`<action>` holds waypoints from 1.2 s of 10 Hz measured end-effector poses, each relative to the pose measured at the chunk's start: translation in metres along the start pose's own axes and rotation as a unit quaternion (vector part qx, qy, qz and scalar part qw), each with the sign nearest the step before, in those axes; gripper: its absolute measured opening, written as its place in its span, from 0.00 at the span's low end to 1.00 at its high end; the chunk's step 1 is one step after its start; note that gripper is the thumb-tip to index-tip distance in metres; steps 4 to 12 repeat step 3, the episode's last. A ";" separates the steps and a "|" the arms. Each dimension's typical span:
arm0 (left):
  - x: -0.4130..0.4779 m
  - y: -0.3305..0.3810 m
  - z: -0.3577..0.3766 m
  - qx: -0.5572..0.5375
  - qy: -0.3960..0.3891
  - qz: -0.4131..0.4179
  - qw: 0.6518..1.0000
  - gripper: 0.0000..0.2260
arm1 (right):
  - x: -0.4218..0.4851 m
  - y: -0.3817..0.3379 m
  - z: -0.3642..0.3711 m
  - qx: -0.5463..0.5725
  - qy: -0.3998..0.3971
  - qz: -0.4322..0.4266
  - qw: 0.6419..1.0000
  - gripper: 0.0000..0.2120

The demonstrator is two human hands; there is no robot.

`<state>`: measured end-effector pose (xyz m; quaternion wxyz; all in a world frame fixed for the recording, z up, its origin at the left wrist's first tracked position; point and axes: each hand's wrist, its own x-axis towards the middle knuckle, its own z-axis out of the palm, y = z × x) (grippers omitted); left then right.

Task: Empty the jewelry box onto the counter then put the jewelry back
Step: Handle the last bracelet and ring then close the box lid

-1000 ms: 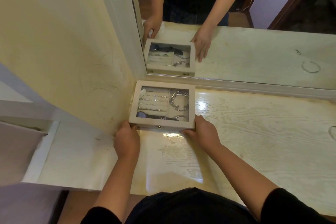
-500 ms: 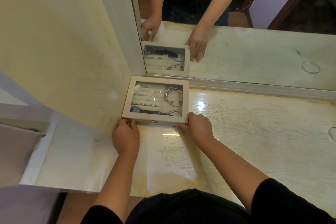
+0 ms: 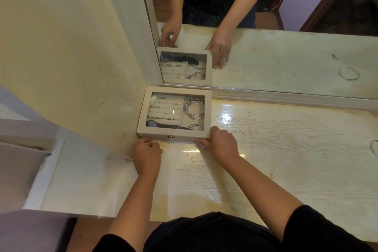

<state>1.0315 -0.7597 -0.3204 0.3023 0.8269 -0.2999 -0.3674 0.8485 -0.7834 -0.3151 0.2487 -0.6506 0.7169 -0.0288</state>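
Jewelry box (image 3: 173,136) sits on the table (image 3: 286,149), pushed into the far left corner: back edge against the mirror (image 3: 286,63) frame, left side against the cream wall (image 3: 61,57). Lid is closed, small metal clasp (image 3: 171,137) at the front centre facing me. Lid has a clear window, so contents are readable.

Contents, seen through the window:
- Left compartment: padded rows holding small rings (image 3: 163,117) and studs, pale tag in the upper left corner.
- Right compartment: a stack of silver bangles (image 3: 194,108).
- Front strip: a dark-faced watch (image 3: 152,123), strap running right across the box.

My left hand (image 3: 147,155) is at the front left corner of the box, fingers curled, thumb and fingertips touching the lower edge; cannot tell whether it truly grips. My right hand (image 3: 219,142) is wrapped round the front right corner, thumb on the lid rim, fingers closed on the front face.

Faint ring mark (image 3: 374,147) on the table at the far right edge. Mirror repeats box and both hands.
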 end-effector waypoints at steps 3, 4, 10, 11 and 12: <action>-0.036 0.009 0.018 -0.104 -0.111 0.006 0.988 0.08 | -0.019 0.023 -0.006 0.243 -0.019 0.030 0.969 0.20; -0.036 0.009 0.018 -0.104 -0.111 0.006 0.988 0.08 | -0.019 0.023 -0.006 0.243 -0.019 0.030 0.969 0.20; -0.036 0.009 0.018 -0.104 -0.111 0.006 0.988 0.08 | -0.019 0.023 -0.006 0.243 -0.019 0.030 0.969 0.20; -0.036 0.009 0.018 -0.104 -0.111 0.006 0.988 0.08 | -0.019 0.023 -0.006 0.243 -0.019 0.030 0.969 0.20; -0.036 0.009 0.018 -0.104 -0.111 0.006 0.988 0.08 | -0.019 0.023 -0.006 0.243 -0.019 0.030 0.969 0.20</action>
